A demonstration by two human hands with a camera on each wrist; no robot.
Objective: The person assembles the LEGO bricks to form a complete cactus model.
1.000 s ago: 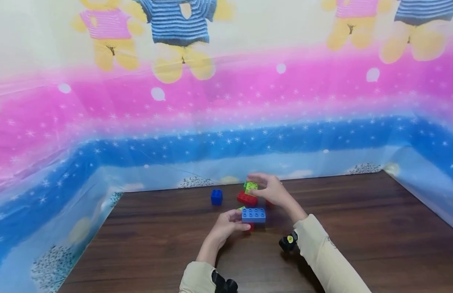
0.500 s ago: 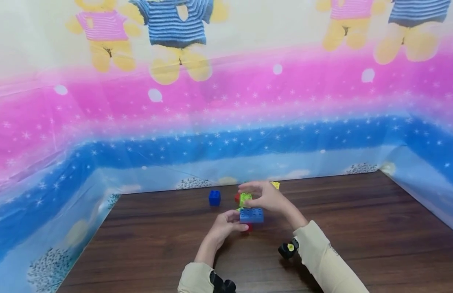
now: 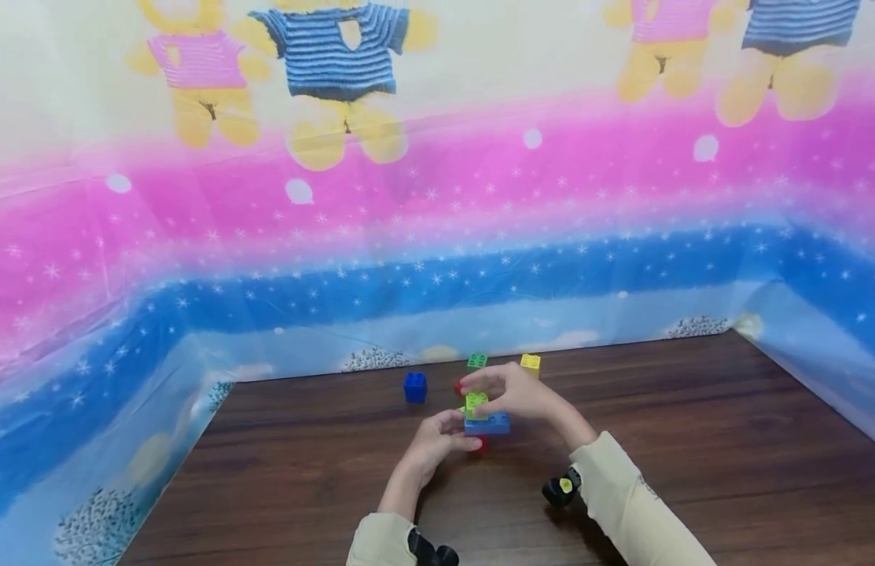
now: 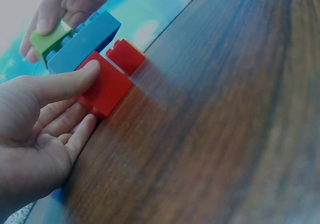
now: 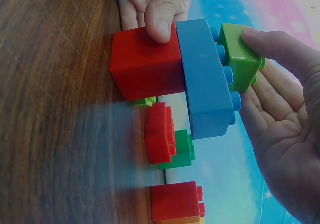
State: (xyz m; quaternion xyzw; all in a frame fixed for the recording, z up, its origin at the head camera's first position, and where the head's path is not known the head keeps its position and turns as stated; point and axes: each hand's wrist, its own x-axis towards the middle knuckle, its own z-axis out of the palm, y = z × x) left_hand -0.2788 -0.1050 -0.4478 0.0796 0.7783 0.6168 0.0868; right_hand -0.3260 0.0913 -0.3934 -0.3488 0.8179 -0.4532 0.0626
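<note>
Wood table [image 3: 288,479], printed cloth [image 3: 479,189] behind; dark-blue block [image 3: 415,388] apart at left, green block [image 3: 477,361] and yellow block [image 3: 531,363] farther back. Left hand [image 3: 431,446] pinches the red block [image 5: 145,66] under the light-blue brick [image 5: 205,84]; right hand [image 3: 525,393] pinches the lime block [image 5: 240,64] at that brick's studs (seating unclear).

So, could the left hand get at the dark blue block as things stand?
Probably yes: nothing stands between the left hand and the dark blue block, though the hand grips a red block and might need to let go first.

Coloured bricks [image 3: 415,388] on brown table [image 3: 288,464].
</note>
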